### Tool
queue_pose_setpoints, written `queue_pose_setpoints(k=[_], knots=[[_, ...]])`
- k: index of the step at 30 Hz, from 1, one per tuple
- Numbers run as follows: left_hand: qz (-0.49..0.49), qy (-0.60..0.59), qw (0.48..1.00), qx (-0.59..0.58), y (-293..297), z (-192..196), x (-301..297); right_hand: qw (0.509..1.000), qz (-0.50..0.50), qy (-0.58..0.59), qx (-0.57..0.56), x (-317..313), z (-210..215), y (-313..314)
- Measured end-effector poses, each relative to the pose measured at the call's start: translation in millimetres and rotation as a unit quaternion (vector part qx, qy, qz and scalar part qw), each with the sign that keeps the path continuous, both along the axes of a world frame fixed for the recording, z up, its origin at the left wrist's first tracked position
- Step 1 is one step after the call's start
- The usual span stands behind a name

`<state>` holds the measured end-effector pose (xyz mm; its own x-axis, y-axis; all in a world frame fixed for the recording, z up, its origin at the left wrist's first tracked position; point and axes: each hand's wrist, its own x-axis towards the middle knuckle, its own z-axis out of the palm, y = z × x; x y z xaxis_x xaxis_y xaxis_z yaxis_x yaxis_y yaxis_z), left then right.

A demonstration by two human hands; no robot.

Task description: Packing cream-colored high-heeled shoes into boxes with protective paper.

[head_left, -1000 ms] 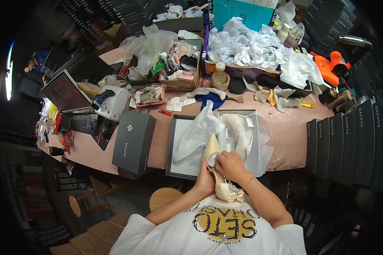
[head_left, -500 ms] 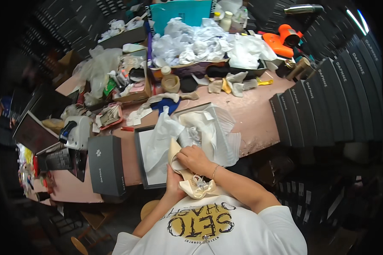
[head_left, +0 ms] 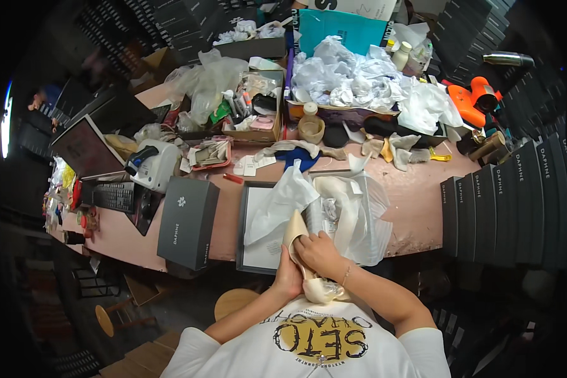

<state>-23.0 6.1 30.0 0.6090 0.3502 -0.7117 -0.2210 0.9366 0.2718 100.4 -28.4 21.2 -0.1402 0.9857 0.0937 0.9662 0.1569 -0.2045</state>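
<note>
A cream pointed-toe shoe (head_left: 296, 227) is held up in front of my shirt, toe pointing away from me and the bow-trimmed heel end near my chest. My left hand (head_left: 288, 277) is closed around its left side. The fingers of my right hand (head_left: 321, 253) are bent into the shoe's opening, their tips hidden, gripping at its edge. Just beyond lies an open shoebox (head_left: 240, 252) with white tissue paper (head_left: 283, 203) spread over it. A pale, partly wrapped item (head_left: 348, 220) lies in the box's right part; its kind is unclear.
A closed dark shoebox (head_left: 186, 220) stands left of the open one, near a keyboard (head_left: 113, 196) and a white label-printer-like machine (head_left: 157, 169). Shoeboxes (head_left: 523, 201) line up on the right. Behind are a bin of crumpled paper (head_left: 359, 79) and an orange tool (head_left: 469, 104).
The view has swung left, so the whole scene sits further right and lower. Both hands keep their hold on the shoe, with the right fingers still at its opening.
</note>
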Motion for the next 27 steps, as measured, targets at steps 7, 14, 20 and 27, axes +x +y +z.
queue_pose_setpoints(k=[7, 14, 20, 27], knots=[[0.005, -0.002, 1.0, 0.019, -4.9, -5.6, 4.0, 0.996, -0.035, 0.081, -0.022, 11.2, -6.0, -25.7], [-0.027, -0.006, 1.0, 0.016, -10.3, -1.6, 9.2, 0.999, 0.017, 0.029, -0.004, 14.3, -11.9, -6.6], [-0.035, 0.005, 0.999, 0.0, -12.6, -8.7, 22.5, 1.0, -0.003, 0.022, -0.006, 27.4, -15.8, -15.8], [-0.017, -0.032, 0.999, 0.016, 11.1, -56.3, 6.5, 0.985, -0.083, 0.143, 0.059, 65.2, 17.5, -35.2]])
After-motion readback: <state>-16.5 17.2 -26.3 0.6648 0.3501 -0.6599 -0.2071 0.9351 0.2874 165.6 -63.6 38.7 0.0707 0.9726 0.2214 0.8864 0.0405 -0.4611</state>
